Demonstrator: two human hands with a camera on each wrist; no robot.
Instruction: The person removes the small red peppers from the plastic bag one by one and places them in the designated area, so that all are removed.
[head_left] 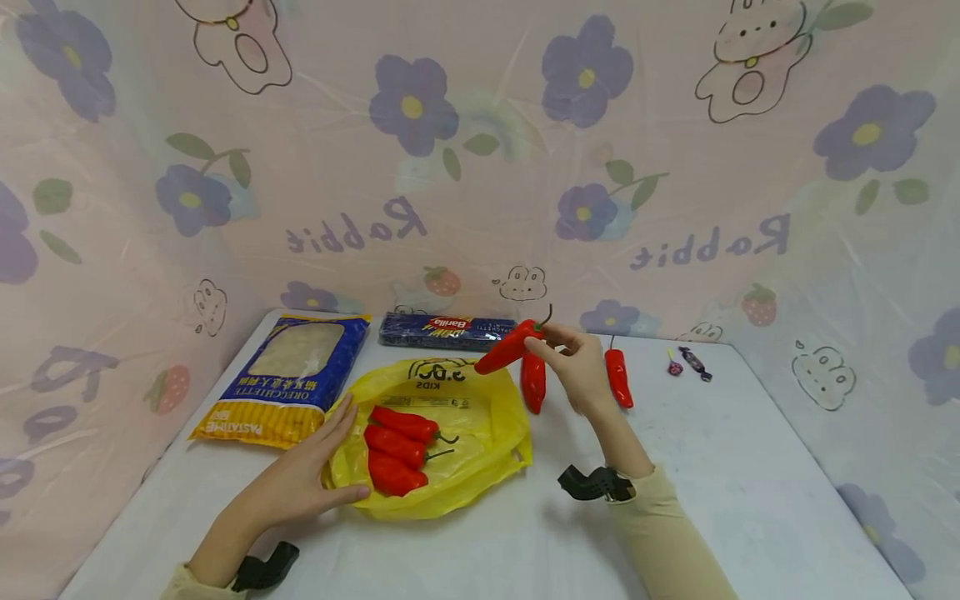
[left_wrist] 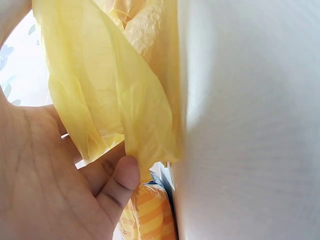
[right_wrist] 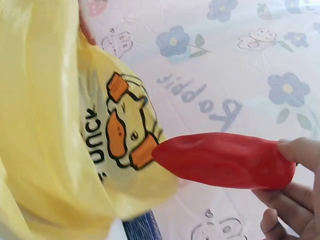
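Observation:
My right hand (head_left: 576, 367) pinches a red chili pepper (head_left: 508, 348) by its stem end, between thumb and fingers. The pepper is held above the far right rim of a yellow plastic bag (head_left: 465, 487), its tip pointing left; in the right wrist view the pepper (right_wrist: 225, 161) overlaps the bag's duck print. Inside the open bag lie three red peppers (head_left: 396, 447) side by side. My left hand (head_left: 296, 475) is spread along the bag's left side, thumb near the front rim; the left wrist view shows its fingers (left_wrist: 126, 172) touching the thin yellow plastic (left_wrist: 145, 115).
Two more red peppers (head_left: 533, 383) (head_left: 618, 377) lie on the white table right of the bag. A pasta packet (head_left: 281, 379) lies at left, a dark blue spaghetti pack (head_left: 442, 331) behind the bag. A lollipop (head_left: 674, 365) and a wrapped candy (head_left: 697, 365) are at far right.

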